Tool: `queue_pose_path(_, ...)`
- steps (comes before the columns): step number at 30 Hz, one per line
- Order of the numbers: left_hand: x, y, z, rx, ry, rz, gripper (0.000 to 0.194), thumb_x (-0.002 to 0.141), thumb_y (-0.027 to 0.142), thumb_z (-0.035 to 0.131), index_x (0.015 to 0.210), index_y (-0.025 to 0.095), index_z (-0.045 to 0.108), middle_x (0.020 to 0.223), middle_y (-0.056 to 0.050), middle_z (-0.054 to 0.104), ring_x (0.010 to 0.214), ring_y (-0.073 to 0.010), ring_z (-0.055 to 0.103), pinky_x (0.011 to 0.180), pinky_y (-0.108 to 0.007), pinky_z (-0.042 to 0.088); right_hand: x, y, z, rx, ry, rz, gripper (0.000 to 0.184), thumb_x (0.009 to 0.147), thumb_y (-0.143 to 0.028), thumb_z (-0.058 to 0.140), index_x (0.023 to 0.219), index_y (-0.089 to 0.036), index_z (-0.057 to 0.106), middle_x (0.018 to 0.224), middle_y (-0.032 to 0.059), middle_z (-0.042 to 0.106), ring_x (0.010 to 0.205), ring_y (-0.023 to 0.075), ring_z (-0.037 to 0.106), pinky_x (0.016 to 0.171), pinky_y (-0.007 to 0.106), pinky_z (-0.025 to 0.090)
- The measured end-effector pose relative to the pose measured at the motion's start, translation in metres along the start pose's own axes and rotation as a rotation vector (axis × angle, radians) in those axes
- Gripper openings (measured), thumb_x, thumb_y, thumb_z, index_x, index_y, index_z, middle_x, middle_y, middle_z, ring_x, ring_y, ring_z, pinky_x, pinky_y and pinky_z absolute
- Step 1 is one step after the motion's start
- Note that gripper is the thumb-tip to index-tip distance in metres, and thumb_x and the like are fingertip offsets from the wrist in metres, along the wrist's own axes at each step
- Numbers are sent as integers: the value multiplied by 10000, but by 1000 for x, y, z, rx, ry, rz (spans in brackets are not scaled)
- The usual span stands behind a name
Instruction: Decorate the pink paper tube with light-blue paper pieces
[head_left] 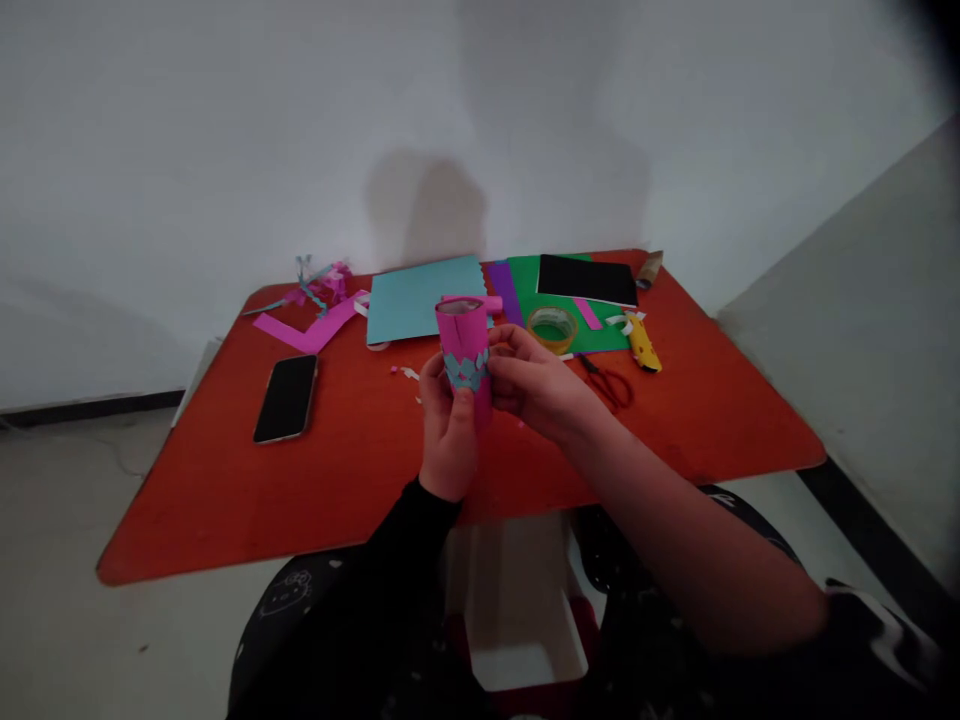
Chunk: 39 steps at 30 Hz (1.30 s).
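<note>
An upright pink paper tube (463,328) with a band of light-blue cut paper scales (465,371) round its middle is held above the table. My left hand (448,430) is closed round its lower left side, thumb across the front below the band. At the tube's right edge, my right hand (536,380) has its fingers bent in against the band. Part of the right fingertips is hidden by the tube. Behind the tube lies a smaller pink roll (493,304), beside a light-blue sheet (420,295).
On the red-orange table (360,480) are a phone (286,398), pink strips (319,330), paper scraps (322,285), a tape roll (553,328), scissors (606,384), a yellow tube (643,343), a green sheet (525,275) and a black tablet-like slab (586,278). A wall (300,130) stands behind.
</note>
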<state>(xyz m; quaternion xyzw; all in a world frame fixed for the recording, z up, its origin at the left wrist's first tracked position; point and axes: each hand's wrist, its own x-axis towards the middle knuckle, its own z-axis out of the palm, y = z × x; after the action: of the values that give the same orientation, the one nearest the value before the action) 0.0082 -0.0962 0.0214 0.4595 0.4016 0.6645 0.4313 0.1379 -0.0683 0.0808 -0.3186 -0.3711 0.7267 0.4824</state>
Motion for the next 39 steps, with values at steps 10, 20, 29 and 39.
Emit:
queue_pose_path(10, 7, 12, 5, -102, 104, -214, 465, 938, 599, 610, 1237, 245, 577, 1109, -78, 700, 913, -200, 697, 776, -322, 566, 15, 7, -14, -226, 107, -228, 397, 788, -490, 778, 956, -274, 491, 679, -98, 442, 489, 73, 326, 464, 215, 235)
queue_pose_path(20, 27, 8, -10, -264, 100, -347, 377, 835, 514, 766, 1033, 231, 613, 1013, -51, 722, 743, -132, 652, 601, -237, 540, 24, 12, -72, -1746, 134, -57, 71, 907, -221, 617, 975, -203, 604, 985, 102, 728, 849, 226, 648, 670, 304, 390)
queue_pose_path(29, 21, 5, -7, -245, 50, -347, 313, 889, 475, 717, 1048, 214, 646, 1067, -85, 724, 718, -132, 639, 624, -267, 540, 26, 36, -52, -1867, 114, -82, 277, 954, -119, 472, 1192, -181, 599, 1146, 168, 710, 999, 274, 664, 770, 335, 431)
queue_pose_path(39, 19, 5, -3, -324, 10, -436, 394, 864, 499, 736, 1095, 200, 625, 1066, -82, 729, 720, -118, 651, 635, -241, 531, 29, 20, -45, -743, 135, -244, 198, 794, -251, 665, 826, -253, 470, 720, -46, 579, 626, 140, 530, 616, 286, 436)
